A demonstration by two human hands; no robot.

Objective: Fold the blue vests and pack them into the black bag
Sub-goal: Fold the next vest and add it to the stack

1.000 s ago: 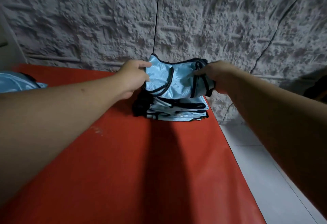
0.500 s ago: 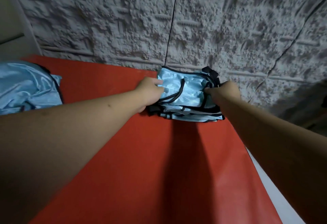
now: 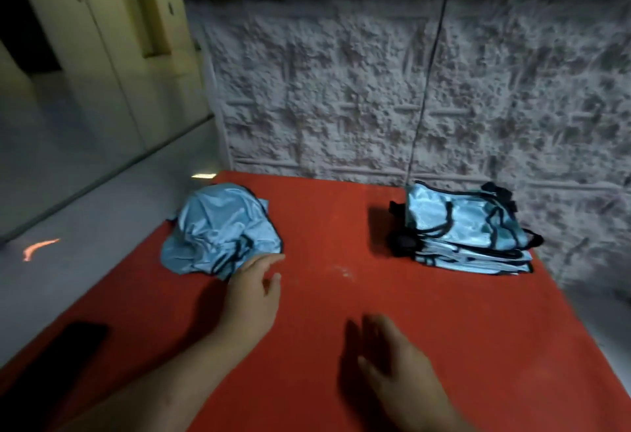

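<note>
Both hands off the folded vest stack [image 3: 469,230]: left hand [image 3: 251,290] now reaching, fingers loosely spread, for the unfolded vest pile [image 3: 220,226]; right hand [image 3: 397,373] open, empty; next fold begins.

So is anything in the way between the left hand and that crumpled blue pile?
Nothing visible. The left hand is open, with its fingertips right at the near edge of the crumpled blue vests, and only bare red table lies around them. The folded stack sits far off to the right.
</note>
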